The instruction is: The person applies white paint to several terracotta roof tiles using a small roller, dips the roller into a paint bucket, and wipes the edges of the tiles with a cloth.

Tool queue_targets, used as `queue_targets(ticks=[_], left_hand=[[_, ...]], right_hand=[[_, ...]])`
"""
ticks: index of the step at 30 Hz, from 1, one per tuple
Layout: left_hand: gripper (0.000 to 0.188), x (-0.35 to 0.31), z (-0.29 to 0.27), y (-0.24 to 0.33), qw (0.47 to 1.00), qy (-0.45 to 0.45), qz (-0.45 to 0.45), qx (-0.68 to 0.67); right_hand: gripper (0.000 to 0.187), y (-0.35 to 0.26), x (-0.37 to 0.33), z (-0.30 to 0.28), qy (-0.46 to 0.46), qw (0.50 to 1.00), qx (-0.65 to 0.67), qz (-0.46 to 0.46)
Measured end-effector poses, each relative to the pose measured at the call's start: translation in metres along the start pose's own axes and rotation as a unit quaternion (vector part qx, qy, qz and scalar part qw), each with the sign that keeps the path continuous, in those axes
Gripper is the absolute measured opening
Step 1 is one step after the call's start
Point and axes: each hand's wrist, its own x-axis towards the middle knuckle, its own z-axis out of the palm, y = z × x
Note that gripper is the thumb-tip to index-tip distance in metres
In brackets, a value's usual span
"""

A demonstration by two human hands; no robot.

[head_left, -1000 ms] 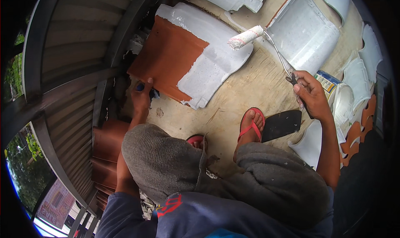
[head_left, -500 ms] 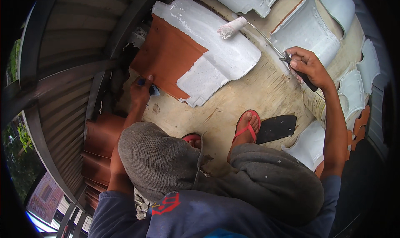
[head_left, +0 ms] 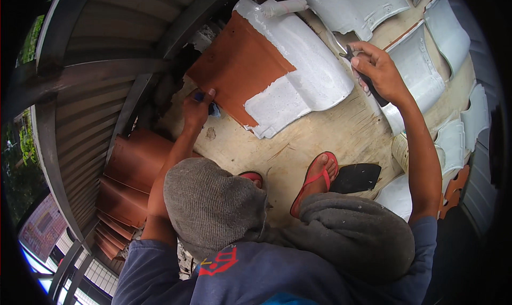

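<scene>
A large curved roof tile (head_left: 250,51) lies in front of me, bare terracotta on its left part and coated in wet white paint on the right and along the far edge. My right hand (head_left: 376,73) grips the black handle of a paint roller (head_left: 285,7), whose white sleeve rests at the tile's far painted edge. At the near left corner, my left hand (head_left: 197,108) is closed, with its thumb at the tile's rim. A small dark-blue thing (head_left: 199,97) shows between its fingers, with something pale blue below; its kind is mostly hidden.
White-painted tiles (head_left: 416,59) lie along the right and far side, and a pale bucket (head_left: 400,151) stands near my right forearm. Unpainted terracotta tiles (head_left: 136,161) are stacked at left beside a metal railing (head_left: 90,73). A black flat piece (head_left: 356,178) lies by my sandalled foot.
The roller has moved from the middle of the painted part to the tile's far edge, and my right hand has moved left and away from me. My left hand stays by the tile's corner.
</scene>
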Motion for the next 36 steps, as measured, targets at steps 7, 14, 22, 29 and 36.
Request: queue_targets(ticks=[7, 14, 22, 29, 36], left_hand=[[0.032, -0.002, -0.007, 0.014, 0.998, -0.014, -0.061, -0.002], [0.037, 0.0, -0.009, -0.005, 0.998, -0.001, -0.035, -0.058], [0.04, -0.011, -0.008, 0.012, 0.998, 0.019, -0.022, -0.046], [0.044, -0.013, -0.012, 0.011, 1.0, 0.011, -0.023, -0.01], [0.055, -0.014, -0.004, -0.008, 0.982, 0.105, 0.123, 0.092]], right_hand=[[0.033, 0.048, -0.137, -0.041, 0.007, 0.991, -0.011, 0.13], [0.03, -0.08, -0.067, -0.053, -0.085, 0.932, -0.351, -0.029], [0.025, -0.124, 0.075, 0.037, -0.158, 0.681, -0.694, -0.172], [0.025, -0.071, 0.089, 0.105, -0.224, 0.765, -0.571, -0.197], [0.027, -0.065, 0.032, 0.063, -0.197, 0.818, -0.531, -0.102]])
